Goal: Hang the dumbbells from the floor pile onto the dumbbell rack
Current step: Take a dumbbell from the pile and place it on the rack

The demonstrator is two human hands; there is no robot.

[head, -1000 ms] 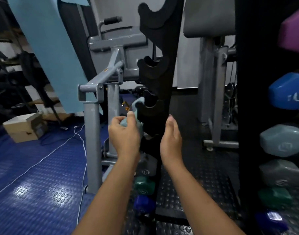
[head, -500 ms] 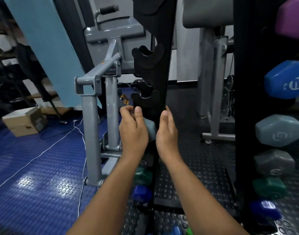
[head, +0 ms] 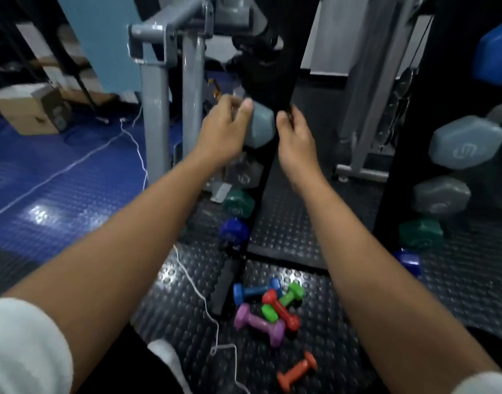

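Note:
A grey-blue dumbbell (head: 261, 127) sits at a notch on the left side of the black rack post (head: 278, 81). My left hand (head: 222, 129) grips its upper left edge, thumb on top and fingers curled behind. To the right of the post, my right hand (head: 293, 132) touches the post's edge with loosely bent fingers. Below on the same post hang grey (head: 245, 174), green (head: 238, 204) and blue (head: 233, 231) dumbbells. The floor pile holds blue (head: 254, 291), green (head: 289, 297), red (head: 281, 309), purple (head: 259, 324) and orange (head: 296, 371) dumbbells.
A second black post (head: 414, 137) at the right carries several more dumbbells (head: 466, 142). A grey machine frame (head: 155, 115) stands left of the rack. White cord (head: 198, 294) trails over the studded floor mat. A cardboard box (head: 30, 109) sits far left.
The view has tipped down, bringing the floor pile into sight. The grey-blue dumbbell has come down into a rack notch and my left hand has slid left off its head.

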